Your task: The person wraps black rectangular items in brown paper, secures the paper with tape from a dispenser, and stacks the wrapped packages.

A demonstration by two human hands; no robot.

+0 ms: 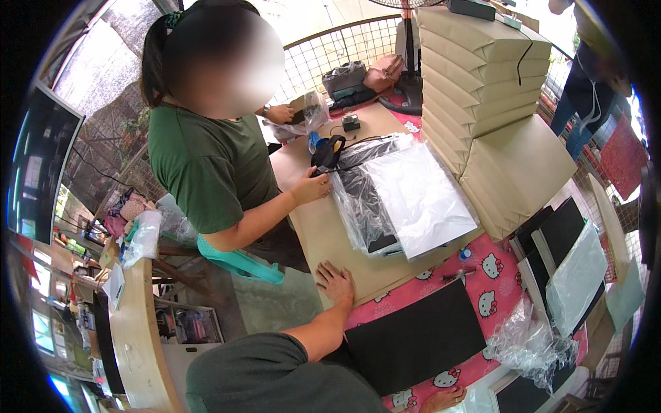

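Note:
My left hand (335, 283) lies flat with its fingers spread on the edge of a large brown cardboard sheet (320, 241). It holds nothing. My right hand (444, 399) is low in the picture, cut off by the lower edge. Its visible fingers are stretched out beside a pale plastic-covered piece (478, 398); whether they touch it is unclear. Between my hands a black rectangular board (416, 337) rests on a pink cartoon-print tablecloth (487, 265). Farther off, white sheets (420, 199) and clear plastic wrap (354, 206) cover a flat stack on the cardboard.
A person in green (206, 165) stands across, one hand on a black handled object (329, 151). Folded beige panels (475, 96) rise at the back right. Plastic-wrapped boards (577, 275) and crumpled plastic (527, 341) lie right. A turquoise chair (241, 265) is left; another person (592, 89) stands far right.

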